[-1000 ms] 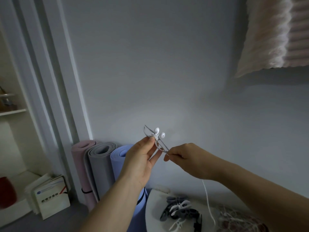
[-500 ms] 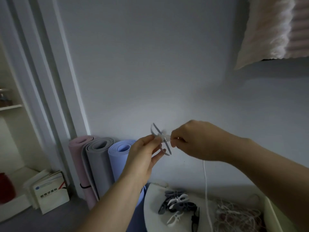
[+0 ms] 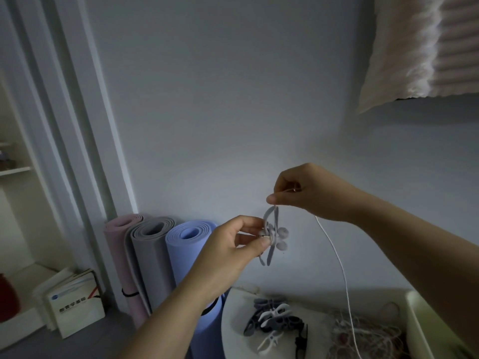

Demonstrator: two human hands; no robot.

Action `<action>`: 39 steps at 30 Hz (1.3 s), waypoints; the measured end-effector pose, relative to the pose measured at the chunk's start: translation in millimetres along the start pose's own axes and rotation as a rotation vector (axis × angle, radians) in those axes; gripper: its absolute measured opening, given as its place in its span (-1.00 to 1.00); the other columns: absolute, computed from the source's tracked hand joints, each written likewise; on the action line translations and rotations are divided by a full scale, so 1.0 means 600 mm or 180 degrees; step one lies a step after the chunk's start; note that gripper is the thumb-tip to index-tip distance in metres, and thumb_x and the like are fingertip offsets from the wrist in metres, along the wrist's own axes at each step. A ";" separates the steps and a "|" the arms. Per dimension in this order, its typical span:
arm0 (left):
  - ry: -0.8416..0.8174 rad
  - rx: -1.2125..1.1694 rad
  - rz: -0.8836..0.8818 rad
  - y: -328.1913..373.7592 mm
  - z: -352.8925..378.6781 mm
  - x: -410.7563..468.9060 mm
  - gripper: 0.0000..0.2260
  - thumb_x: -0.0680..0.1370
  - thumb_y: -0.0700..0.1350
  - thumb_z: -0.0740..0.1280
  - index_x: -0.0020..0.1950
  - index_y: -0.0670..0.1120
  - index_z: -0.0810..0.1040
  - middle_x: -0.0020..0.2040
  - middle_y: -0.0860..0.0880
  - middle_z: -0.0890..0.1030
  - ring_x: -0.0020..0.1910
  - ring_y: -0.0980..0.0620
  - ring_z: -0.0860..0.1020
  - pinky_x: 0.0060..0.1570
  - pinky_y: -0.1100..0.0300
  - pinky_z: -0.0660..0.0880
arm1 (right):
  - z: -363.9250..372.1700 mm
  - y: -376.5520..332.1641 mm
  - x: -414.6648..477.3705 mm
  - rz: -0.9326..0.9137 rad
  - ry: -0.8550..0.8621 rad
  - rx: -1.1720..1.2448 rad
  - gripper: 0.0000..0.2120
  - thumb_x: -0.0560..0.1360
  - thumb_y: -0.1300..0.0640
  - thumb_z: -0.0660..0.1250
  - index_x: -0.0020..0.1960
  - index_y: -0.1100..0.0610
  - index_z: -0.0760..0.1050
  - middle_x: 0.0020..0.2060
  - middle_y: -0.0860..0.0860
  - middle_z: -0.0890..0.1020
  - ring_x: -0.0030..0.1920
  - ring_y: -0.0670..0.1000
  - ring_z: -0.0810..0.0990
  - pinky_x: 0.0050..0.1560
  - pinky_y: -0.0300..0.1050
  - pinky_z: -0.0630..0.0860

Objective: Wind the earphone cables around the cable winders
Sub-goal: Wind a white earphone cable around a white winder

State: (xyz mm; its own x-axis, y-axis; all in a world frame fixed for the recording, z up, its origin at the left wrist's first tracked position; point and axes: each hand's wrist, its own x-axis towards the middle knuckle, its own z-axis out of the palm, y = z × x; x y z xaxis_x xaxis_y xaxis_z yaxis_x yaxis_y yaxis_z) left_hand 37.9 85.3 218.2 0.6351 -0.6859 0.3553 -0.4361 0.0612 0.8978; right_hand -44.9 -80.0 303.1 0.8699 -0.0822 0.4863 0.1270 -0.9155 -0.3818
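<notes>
1. My left grip (image 3: 228,247) is raised in front of the wall. Its thumb and fingertips are pinched on the middle of a grey cable winder (image 3: 269,237), which stands roughly upright and slightly tilted.
2. Two white earbuds (image 3: 282,232) sit against the winder's waist on the side away from my palm, one just above the other. Some cable looks wrapped there, but blur keeps me from telling how many turns.
3. My right grip (image 3: 311,195) is above and to the right of the winder. Its thumb and forefinger are closed on the white earphone cable (image 3: 334,255) just over the winder's top end.
4. From that pinch the cable runs down and to the right and hangs free in the air. It passes over a tangle of earphones (image 3: 363,335) to the lower edge of view.
5. The tangle lies on a white round counter (image 3: 233,314) low in view. A pile of spare winders (image 3: 272,320) in grey, black and white lies just left of it.
6. A pale bin (image 3: 425,320) shows its rim right of the tangle.
7. Three rolled mats stand against the wall left of the counter: a pink mat (image 3: 116,242), a grey mat (image 3: 147,255) and a blue mat (image 3: 186,250). The blue one is nearest the counter.
8. Some books (image 3: 75,307) stand further left, and a fluffy blanket (image 3: 427,47) hangs at the upper right.
</notes>
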 end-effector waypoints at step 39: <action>-0.0103 0.0040 0.0363 0.015 -0.019 -0.001 -0.81 0.53 -0.29 0.37 0.03 -0.01 0.57 -0.07 0.10 0.69 -0.01 0.15 0.63 -0.07 0.33 0.51 | 0.013 -0.001 -0.003 0.0245 0.0205 0.0496 -0.76 0.41 -0.09 0.40 -0.34 0.02 0.50 -0.60 -0.15 0.40 -0.54 -0.19 0.35 -0.48 -0.41 0.27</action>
State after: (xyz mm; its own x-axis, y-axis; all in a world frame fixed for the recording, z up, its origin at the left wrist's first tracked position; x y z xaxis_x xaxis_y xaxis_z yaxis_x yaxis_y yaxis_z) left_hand 40.9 94.7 229.3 0.5600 -0.6981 0.4462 -0.5124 0.1314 0.8487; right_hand -42.8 -76.5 296.6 0.8483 -0.1793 0.4983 0.1378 -0.8338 -0.5347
